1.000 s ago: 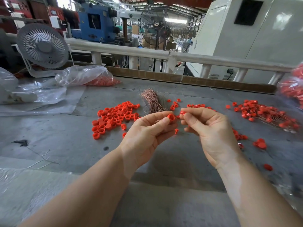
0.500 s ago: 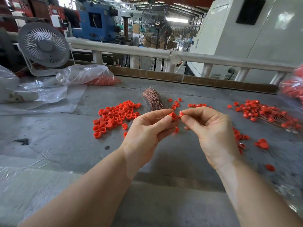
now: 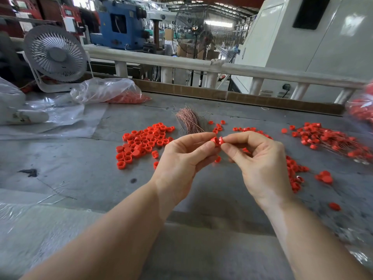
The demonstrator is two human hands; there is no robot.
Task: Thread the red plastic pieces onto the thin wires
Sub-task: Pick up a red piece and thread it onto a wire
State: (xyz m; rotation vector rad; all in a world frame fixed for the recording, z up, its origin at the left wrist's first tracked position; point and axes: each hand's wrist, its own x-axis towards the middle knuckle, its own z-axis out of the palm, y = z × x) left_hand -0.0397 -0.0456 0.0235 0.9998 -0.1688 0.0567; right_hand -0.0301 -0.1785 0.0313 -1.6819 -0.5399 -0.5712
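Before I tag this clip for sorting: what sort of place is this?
Most likely a factory floor: a blue machine and industrial fan stand behind a workbench spread with red caps.

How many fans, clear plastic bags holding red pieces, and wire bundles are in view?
Fans: 2, the white desk fan and the black pedestal fan
Clear plastic bags of red pieces: 2, left and right edge
Copper-coloured thin wire bundles: 1
Total: 5

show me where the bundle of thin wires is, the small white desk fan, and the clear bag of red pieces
bundle of thin wires (image 3: 190,122), head view, middle of the strands.
small white desk fan (image 3: 55,54), head view, grille centre.
clear bag of red pieces (image 3: 109,90), head view, crumpled plastic top.
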